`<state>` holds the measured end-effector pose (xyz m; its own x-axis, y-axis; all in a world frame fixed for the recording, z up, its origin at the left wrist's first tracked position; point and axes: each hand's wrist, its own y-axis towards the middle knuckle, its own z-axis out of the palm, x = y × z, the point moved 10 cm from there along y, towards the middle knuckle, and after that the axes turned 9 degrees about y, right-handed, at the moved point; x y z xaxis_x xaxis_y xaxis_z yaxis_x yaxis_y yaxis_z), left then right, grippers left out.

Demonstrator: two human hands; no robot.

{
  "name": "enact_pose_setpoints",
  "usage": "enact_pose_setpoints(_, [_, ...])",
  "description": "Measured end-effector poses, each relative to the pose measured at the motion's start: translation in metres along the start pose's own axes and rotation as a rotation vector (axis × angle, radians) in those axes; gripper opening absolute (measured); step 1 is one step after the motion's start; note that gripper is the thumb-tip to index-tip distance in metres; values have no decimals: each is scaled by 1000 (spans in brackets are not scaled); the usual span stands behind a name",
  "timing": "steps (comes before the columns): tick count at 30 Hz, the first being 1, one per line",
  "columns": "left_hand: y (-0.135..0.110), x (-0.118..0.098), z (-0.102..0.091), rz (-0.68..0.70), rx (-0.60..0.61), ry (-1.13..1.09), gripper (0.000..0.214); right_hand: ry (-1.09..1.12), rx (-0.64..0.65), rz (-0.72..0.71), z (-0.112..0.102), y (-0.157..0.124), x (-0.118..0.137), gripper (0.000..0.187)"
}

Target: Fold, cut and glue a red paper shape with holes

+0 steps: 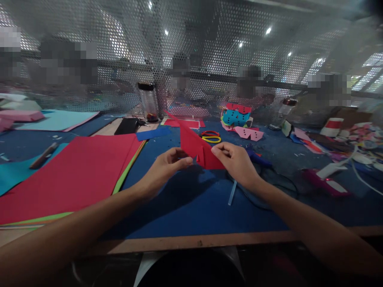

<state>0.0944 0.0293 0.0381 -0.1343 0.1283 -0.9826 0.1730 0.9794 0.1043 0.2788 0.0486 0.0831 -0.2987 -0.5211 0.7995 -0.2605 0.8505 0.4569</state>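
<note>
Above the blue table surface, both hands hold up a folded piece of red paper (pixel 191 143) with a small cut or fold near its lower edge. My left hand (pixel 169 163) pinches its left side between thumb and fingers. On the right side, my right hand (pixel 235 161) grips the paper with the thumb at its edge. Just behind the paper lie scissors (pixel 212 138) with red and yellow handles. Below my right hand are a clear glue stick (pixel 232 193) and a blue glue gun (pixel 259 158) with its cable.
A stack of red sheets (pixel 77 171) covers the left. Behind stand a glass bottle (pixel 148 101) and a black phone (pixel 128 126). Dotted paper pieces (pixel 237 115) lie at the back, a magenta glue gun holder (pixel 326 181) and paper scraps (pixel 366 139) at right. A perforated metal screen (pixel 206 59) closes the far side.
</note>
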Motion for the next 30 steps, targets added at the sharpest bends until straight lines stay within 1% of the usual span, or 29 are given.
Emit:
enact_pose_setpoints(2, [-1,3,5,12,26,-47,28,19,64,15,11,-5,0,23])
enact_pose_setpoints(5, [1,10,1,8,0,-94,19,24,124,46,22,-10,-3,19])
enact_pose_setpoints(7, [1,13,-1,-10,-3,-98,18,33,144,43,26,-11,-3,19])
enact_pose_setpoints(10, [1,10,2,14,36,-76,16,84,126,-8,26,-11,0,23])
enact_pose_setpoints(13, [-1,4,7,62,81,-40,15,129,123,-74,27,-13,8,20])
enact_pose_setpoints(17, [-2,2,12,84,109,0,18,113,206,-148,38,-18,19,16])
enact_pose_setpoints(20, [-2,3,13,80,109,7,20,81,249,-166,44,-20,22,10])
enact_pose_setpoints(22, [-2,2,11,72,93,-1,23,64,238,-161,44,-19,21,9])
enact_pose_setpoints(26, [-6,-5,2,76,11,10,44,38,172,-132,36,-16,16,12])
enact_pose_setpoints(28, [-10,-13,1,137,-6,53,49,39,148,-129,33,-15,14,14])
enact_pose_setpoints(30, [-15,-24,0,243,-28,161,48,44,131,-127,30,-15,13,14])
